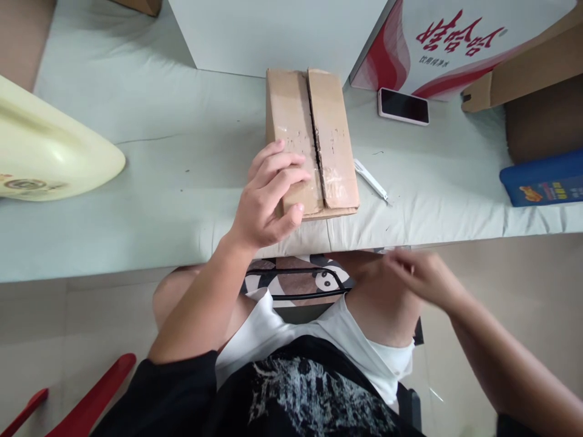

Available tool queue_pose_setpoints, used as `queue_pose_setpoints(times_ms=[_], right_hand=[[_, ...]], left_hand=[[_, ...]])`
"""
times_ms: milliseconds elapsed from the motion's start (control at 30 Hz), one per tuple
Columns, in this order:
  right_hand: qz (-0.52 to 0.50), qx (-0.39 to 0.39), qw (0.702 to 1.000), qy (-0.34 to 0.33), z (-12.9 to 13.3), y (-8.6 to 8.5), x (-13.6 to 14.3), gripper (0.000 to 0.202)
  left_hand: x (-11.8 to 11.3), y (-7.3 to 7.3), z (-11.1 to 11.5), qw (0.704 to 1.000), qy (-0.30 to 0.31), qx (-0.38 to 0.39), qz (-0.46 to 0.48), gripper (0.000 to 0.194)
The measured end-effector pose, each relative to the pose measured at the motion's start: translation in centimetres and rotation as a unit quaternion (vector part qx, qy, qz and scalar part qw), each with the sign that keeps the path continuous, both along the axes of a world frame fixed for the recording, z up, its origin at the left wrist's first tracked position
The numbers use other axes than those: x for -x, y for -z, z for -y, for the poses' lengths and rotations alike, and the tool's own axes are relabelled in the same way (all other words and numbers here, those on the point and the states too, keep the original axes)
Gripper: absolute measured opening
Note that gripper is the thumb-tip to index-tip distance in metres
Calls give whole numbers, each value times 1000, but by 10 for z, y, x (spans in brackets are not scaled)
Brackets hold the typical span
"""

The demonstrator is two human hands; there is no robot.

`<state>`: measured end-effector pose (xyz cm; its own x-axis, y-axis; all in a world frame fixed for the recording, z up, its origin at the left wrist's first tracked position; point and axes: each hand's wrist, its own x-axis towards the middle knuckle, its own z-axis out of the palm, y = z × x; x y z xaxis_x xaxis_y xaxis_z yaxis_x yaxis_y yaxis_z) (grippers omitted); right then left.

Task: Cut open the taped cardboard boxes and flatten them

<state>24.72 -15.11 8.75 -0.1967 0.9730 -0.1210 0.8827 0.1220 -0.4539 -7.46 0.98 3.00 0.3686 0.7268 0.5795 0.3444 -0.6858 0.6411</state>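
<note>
A small brown cardboard box (pixel 337 139) lies on the cloth-covered surface, its two top flaps meeting at a torn, ragged seam. My left hand (pixel 273 194) rests on its near left part, fingers spread over the left flap and thumb by the front edge. Just right of the box is a white utility knife (pixel 371 180), touched by neither hand. My right hand (pixel 421 273) hovers in front of the table edge, above my right knee. Motion smears its fingers, and I cannot make out anything in them.
Behind the box stands a large white box (pixel 277 36). A phone (pixel 403 107) lies near a red-and-white carton (pixel 437 42). An open cardboard box (pixel 542 67) and a blue package (pixel 542 182) sit at right, a pale yellow bottle (pixel 59 142) at left.
</note>
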Motion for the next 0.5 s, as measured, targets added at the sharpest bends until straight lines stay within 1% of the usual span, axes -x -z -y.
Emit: queue_pose_setpoints(times_ms=[33, 67, 100, 133, 167, 200, 267, 300, 333, 400, 433, 467, 500], right_hand=[[42, -6, 997, 70, -33, 6, -3, 21], [82, -26, 987, 134, -64, 12, -4, 18], [119, -47, 975, 183, -92, 19, -4, 21], [149, -61, 964, 213, -115, 26, -3, 30], [169, -51, 960, 219, -135, 32, 0, 38], [188, -19, 958, 217, -149, 37, 3, 38], [216, 36, 955, 199, -164, 43, 9, 29], [225, 51, 954, 192, -167, 42, 11, 23], [227, 49, 954, 192, -167, 39, 12, 19], [191, -5, 958, 212, -163, 26, 11, 16], [141, -53, 962, 229, -161, 17, 10, 19], [64, -98, 966, 231, -158, 6, 9, 23], [-24, -133, 967, 215, -154, -6, 9, 27]], left_hand=[[0, 0, 0, 1000, -2, -3, -1, 52], [0, 1, 0, 1000, -4, -8, -2, 52], [1, 2, -1, 1000, -3, -13, -3, 52], [1, 2, -1, 1000, -2, -17, -2, 52], [2, 3, -1, 1000, 1, -21, -1, 51], [2, 4, -1, 1000, 3, -23, -1, 50], [3, 5, -1, 1000, 2, -31, -5, 49], [3, 5, -1, 999, 0, -37, -8, 48], [4, 5, 0, 999, -1, -45, -9, 47], [4, 4, 2, 999, -2, -52, -10, 45], [4, 3, 2, 999, -2, -49, -13, 46], [5, 3, 3, 999, -2, -41, -17, 47], [5, 2, 4, 999, -4, -32, -25, 49]])
